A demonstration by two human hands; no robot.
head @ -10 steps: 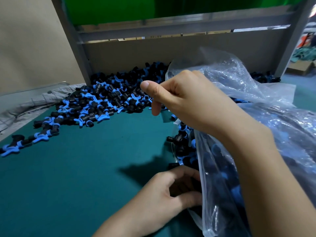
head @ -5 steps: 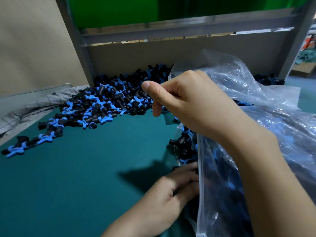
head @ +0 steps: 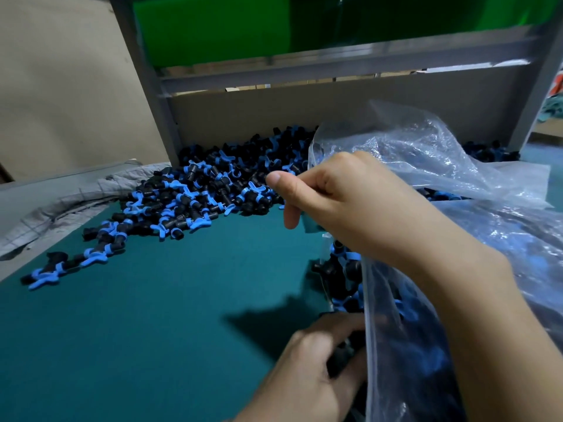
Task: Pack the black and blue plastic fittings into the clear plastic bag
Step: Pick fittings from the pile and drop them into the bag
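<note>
A heap of black and blue plastic fittings [head: 210, 190] lies on the teal table [head: 146, 315] at the back, with a trail running to the left edge. The clear plastic bag [head: 475, 214] fills the right side and holds many fittings [head: 344, 269] near its mouth. My right hand [head: 359, 205] is raised and pinches the bag's upper edge, holding the mouth open. Low at the mouth, my left hand [head: 310, 373] has its fingers curled round dark fittings, with the fingertips partly behind the plastic.
A grey metal frame [head: 152, 95] and a cardboard back wall [head: 335, 114] close off the far side. Crumpled grey cloth [head: 70, 199] lies past the table's left edge. A green panel [head: 243, 25] sits above the frame.
My left hand has pushed to the right, deeper into the bag's mouth, with fittings in it. The right hand keeps its hold on the bag's edge.
</note>
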